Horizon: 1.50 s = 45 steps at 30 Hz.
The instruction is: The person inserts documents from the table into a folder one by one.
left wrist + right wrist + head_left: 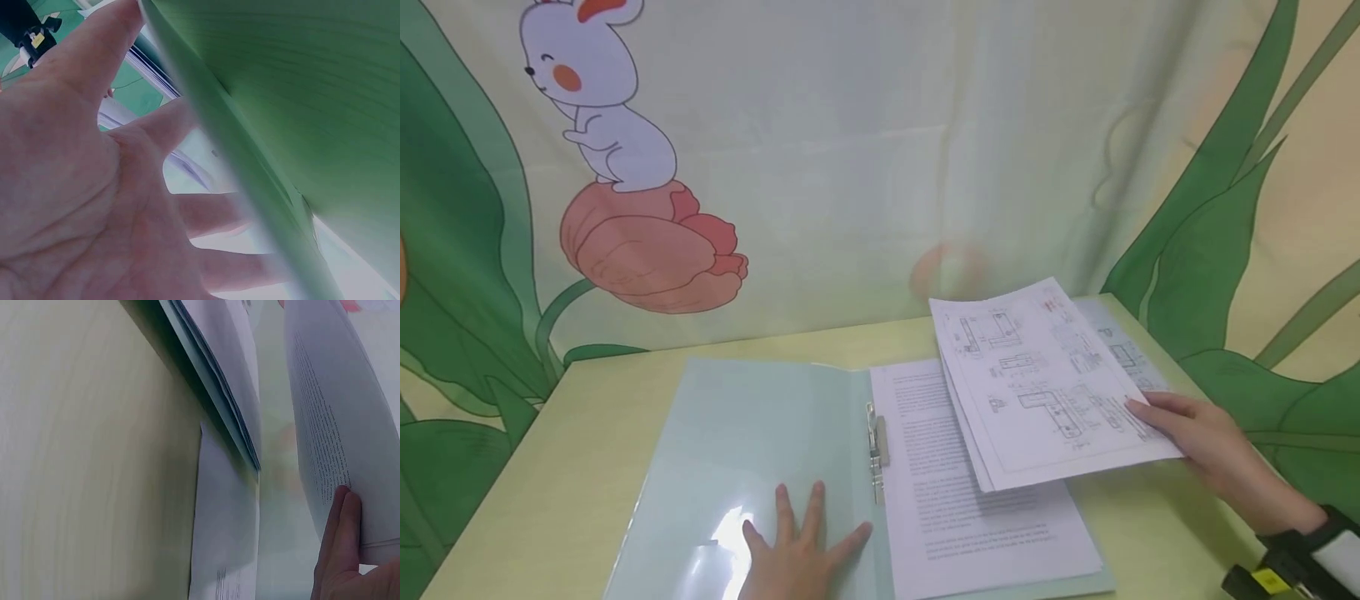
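Note:
A pale green ring-binder folder lies spread on the table, its metal clip along the spine. My left hand rests on the bare left cover with fingers spread; its palm fills much of the left wrist view beside the green cover. Over the folder's right half, my right hand pinches a few loose sheets by their right edge, thumb on top. The top sheet bears technical drawings. In the right wrist view, fingers press against the printed underside. Below lies a stack of printed pages.
Another sheet with drawings lies on the yellow table at the back right, partly hidden by the held sheets. A curtain printed with a rabbit and leaves hangs right behind the table's far edge.

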{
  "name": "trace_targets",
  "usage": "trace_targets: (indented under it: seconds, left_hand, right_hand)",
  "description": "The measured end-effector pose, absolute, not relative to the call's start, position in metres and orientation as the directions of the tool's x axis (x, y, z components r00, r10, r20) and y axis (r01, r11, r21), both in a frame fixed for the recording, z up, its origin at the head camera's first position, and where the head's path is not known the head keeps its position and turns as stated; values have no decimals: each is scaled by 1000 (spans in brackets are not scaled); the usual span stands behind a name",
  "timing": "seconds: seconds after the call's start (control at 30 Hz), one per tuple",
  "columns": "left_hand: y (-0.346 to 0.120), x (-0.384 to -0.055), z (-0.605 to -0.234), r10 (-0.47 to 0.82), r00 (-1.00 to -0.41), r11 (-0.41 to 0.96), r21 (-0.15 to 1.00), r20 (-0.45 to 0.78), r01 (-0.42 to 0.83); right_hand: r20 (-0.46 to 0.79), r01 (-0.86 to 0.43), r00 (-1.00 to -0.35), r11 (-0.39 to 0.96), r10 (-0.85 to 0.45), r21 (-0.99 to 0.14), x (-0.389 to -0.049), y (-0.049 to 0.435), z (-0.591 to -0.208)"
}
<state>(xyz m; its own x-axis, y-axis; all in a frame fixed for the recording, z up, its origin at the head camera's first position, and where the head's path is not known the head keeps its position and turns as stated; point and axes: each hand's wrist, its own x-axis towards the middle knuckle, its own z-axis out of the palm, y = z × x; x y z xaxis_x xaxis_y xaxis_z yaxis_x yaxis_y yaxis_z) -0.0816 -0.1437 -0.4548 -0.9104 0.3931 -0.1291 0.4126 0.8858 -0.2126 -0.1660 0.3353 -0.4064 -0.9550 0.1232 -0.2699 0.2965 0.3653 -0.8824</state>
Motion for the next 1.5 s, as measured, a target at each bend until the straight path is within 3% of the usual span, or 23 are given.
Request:
trace_targets:
  seconds: [0.77,1.13,1.5]
  left_hand:
    - [-141,-81,-453,369,-918,894,-214,-146,394]
    - [-141,-79,-448,398,-912,880,-236,-105,411]
    - [-142,-79,-451,394,-913,890,-205,-100,407]
  right_hand:
    - [-334,340,-940,270,69,-901,-142,285,-430]
    - [-335,343,-939,290,79,-894,-136,272,-438]
    - [-293,281,-955,479,52,-831,-133,264,-446]
